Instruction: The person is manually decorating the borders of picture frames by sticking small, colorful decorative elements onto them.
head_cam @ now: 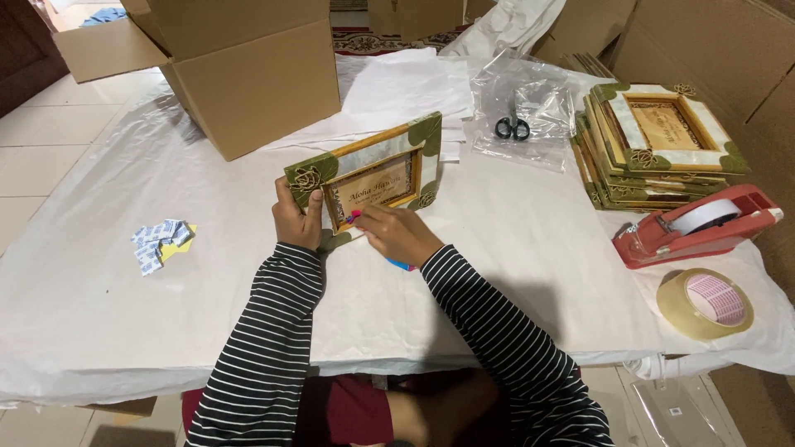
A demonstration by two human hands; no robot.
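Head view: cardboard box at the table's far edge; my left hand pinches the green-cornered frame, right hand pressing its lower edge.

Both arms in striped sleeves reach fwd from near edge, elbows bent, forearms angled inward toward centre. Left hand upright, fingers curled, thumb up, closed in a grip. Right hand just to its right, palm down, knuckles up, fingers pinched tog. at tips, pointing left. Hands close, not touching. Wrists straight.
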